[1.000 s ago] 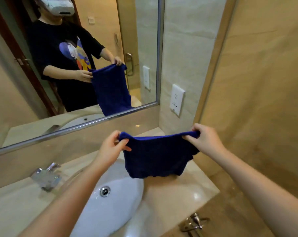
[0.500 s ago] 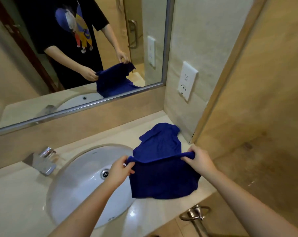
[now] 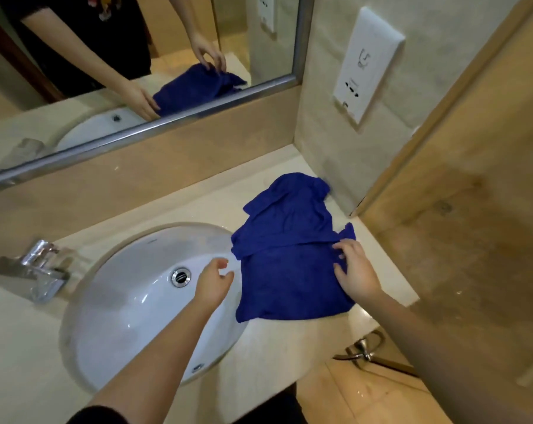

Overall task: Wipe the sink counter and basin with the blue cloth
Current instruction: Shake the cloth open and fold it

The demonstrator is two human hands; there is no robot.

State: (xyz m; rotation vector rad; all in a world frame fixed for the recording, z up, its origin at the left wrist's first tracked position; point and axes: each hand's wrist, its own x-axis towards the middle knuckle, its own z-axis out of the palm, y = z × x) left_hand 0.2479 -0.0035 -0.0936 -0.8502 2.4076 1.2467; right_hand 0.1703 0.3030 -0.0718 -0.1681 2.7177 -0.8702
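Blue cloth [image 3: 289, 270] laid down, left hand [image 3: 213, 283] off

Cloth [image 3: 289, 270] under right hand [image 3: 355, 275] fingers [image 3: 340, 246]: soft matt fabric, creased. Basin [image 3: 130, 301] below left hand [image 3: 213, 281]: glossy white ceramic w/ chrome drain [image 3: 180, 276]. Counter [image 3: 289, 347]: polished stone. Tap [image 3: 35, 270]: shiny metal.

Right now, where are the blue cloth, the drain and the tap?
blue cloth [image 3: 289, 286]: head view, its flat middle.
drain [image 3: 180, 276]: head view, its metal centre.
tap [image 3: 35, 272]: head view, its shiny body.
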